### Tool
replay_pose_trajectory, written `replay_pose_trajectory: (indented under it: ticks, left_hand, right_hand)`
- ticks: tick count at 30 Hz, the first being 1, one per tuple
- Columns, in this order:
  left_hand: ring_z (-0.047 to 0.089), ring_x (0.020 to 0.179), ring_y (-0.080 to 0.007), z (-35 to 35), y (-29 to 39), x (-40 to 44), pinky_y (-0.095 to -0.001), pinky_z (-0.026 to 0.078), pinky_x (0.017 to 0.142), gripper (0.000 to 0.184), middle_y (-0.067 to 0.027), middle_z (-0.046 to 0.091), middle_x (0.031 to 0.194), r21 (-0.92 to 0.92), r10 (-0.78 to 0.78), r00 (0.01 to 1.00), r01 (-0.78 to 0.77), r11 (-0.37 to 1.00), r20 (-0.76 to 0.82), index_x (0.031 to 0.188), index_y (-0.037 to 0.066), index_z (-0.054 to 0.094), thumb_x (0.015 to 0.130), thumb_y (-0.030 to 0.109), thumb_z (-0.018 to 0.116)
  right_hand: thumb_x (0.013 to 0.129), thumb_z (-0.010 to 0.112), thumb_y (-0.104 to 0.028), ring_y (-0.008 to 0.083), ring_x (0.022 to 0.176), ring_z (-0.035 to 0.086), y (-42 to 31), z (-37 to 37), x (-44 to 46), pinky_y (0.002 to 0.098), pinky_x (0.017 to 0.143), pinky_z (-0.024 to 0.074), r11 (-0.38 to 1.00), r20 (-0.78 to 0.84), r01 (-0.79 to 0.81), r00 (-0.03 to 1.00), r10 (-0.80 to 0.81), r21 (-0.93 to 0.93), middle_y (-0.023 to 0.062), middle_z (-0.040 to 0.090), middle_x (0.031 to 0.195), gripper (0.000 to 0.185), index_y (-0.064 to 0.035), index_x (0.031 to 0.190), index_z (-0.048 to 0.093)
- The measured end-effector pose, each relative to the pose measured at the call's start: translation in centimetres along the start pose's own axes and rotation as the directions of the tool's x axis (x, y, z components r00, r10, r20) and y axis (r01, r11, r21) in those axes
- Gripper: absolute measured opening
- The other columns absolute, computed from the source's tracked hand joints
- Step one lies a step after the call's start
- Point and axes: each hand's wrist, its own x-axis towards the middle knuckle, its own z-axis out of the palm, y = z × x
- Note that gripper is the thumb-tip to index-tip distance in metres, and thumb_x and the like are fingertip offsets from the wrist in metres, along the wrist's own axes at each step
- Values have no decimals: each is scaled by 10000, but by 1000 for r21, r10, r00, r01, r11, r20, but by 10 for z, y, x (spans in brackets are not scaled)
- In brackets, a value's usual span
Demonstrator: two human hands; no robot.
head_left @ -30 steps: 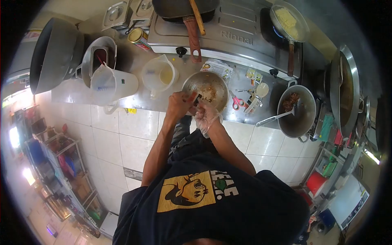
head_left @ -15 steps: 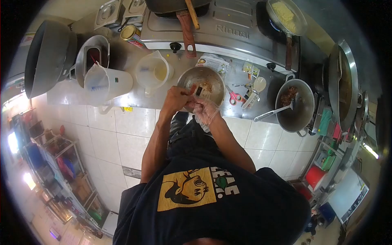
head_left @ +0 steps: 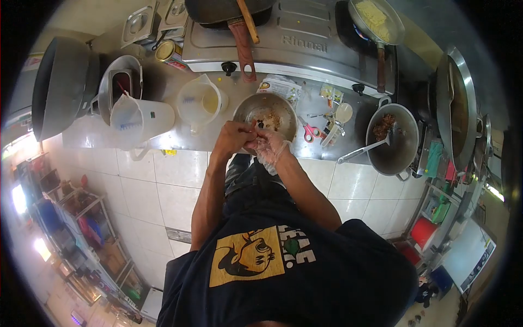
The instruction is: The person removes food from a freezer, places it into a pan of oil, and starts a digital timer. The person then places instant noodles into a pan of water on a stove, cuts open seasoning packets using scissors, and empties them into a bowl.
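My left hand [head_left: 234, 137], bare, is closed with its fingertips together over the near rim of a steel bowl [head_left: 293, 131]. Against it is my right hand [head_left: 270, 148] in a clear plastic glove, its fingers pinched so that both hands' fingertips meet. Whatever lies between them is too small or too hidden to name. Brown crumbly bits [head_left: 269, 119] and a small dark piece lie in the bowl. To the right of the bowl are pink-handled scissors [head_left: 311, 132].
A gas stove [head_left: 305, 54] runs along the back, bearing a pan with yellow food [head_left: 376, 20]. Plastic jugs [head_left: 144, 115] stand at the left. A pot [head_left: 406, 147] with brown food and a ladle [head_left: 362, 151] stands at the right. A printed packet [head_left: 280, 87] lies behind the bowl.
Both hands stay together over the bowl's near rim, with the fingers shifted slightly. A dark rectangular patch and reddish bit seen near the fingertips earlier no longer show the same way. The view has shifted slightly.
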Motion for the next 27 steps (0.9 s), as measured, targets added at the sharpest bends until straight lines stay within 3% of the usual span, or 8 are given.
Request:
replay_pose_trajectory:
  ticks: [6, 8, 9, 12, 14, 17, 24, 27]
  left_hand:
    - [619, 624, -139, 2, 10, -6, -254, 516, 604, 142, -123, 662, 727, 140, -50, 999, 46, 989, 21, 856, -91, 679, 799, 32, 635]
    - [643, 646, -153, 6, 4, -4, -255, 521, 605, 154, -143, 670, 736, -382, -121, 990, 140, 913, 73, 859, -109, 671, 790, 17, 615]
    - [643, 646, -153, 7, 6, -5, -255, 521, 605, 154, -143, 670, 736, -383, -123, 990, 141, 913, 70, 859, -109, 671, 790, 17, 615]
    - [654, 657, -148, 7, 11, -5, -244, 517, 598, 143, -131, 673, 726, -350, -132, 990, 138, 926, 42, 848, -98, 677, 775, -3, 600]
    - [660, 648, -145, 5, 5, 0, -234, 516, 578, 134, -124, 675, 718, 107, -7, 999, 11, 994, -31, 840, -90, 681, 780, -6, 596]
    - [651, 625, -141, 6, 8, 0, -236, 516, 576, 126, -129, 671, 709, 19, -1, 999, 0, 1000, 53, 826, -87, 681, 780, 4, 607]
    - [648, 614, -137, 20, -1, 3, -256, 522, 575, 112, -136, 668, 681, 11, 51, 998, -51, 999, -33, 792, -81, 681, 767, 14, 628]
    - [652, 596, -137, 25, 9, -3, -273, 529, 555, 114, -146, 671, 670, 259, 183, 976, -148, 954, -115, 800, -67, 686, 764, 26, 632]
  right_hand:
    - [905, 555, -139, 256, 843, 666, 4, -20, 15, 349, 714, 585, 997, -3, 29, 1000, -29, -72, 150, 646, 937, 208, 22, 1036, 569]
    - [890, 594, -149, 257, 854, 655, -1, -6, 2, 364, 719, 581, 998, -52, 66, 996, -67, -26, 120, 644, 933, 221, 4, 1048, 571]
    - [890, 594, -149, 257, 854, 655, -4, 5, -7, 364, 719, 581, 998, -51, 62, 997, -63, -26, 120, 644, 933, 221, 4, 1048, 571]
    - [870, 627, -144, 217, 825, 642, -11, 12, -18, 290, 628, 556, 995, 151, -37, 987, 51, -94, 96, 641, 923, 229, -1, 1041, 578]
    - [850, 654, -136, 173, 746, 627, -11, -15, 2, 228, 523, 496, 988, 242, -111, 961, 135, -109, 89, 640, 901, 224, -10, 1022, 588]
    - [842, 658, -121, 146, 702, 620, -12, 20, -23, 194, 460, 440, 991, 165, -52, 984, 72, -124, 94, 641, 885, 205, -15, 1006, 594]
    - [842, 645, -131, 202, 725, 640, -9, -9, 10, 284, 579, 558, 996, 35, -5, 999, 8, -87, 103, 640, 882, 189, -22, 985, 590]
    - [843, 646, -146, 234, 780, 649, -12, -4, 7, 358, 704, 582, 995, -48, -12, 999, 8, -98, 106, 640, 906, 188, -25, 975, 587]
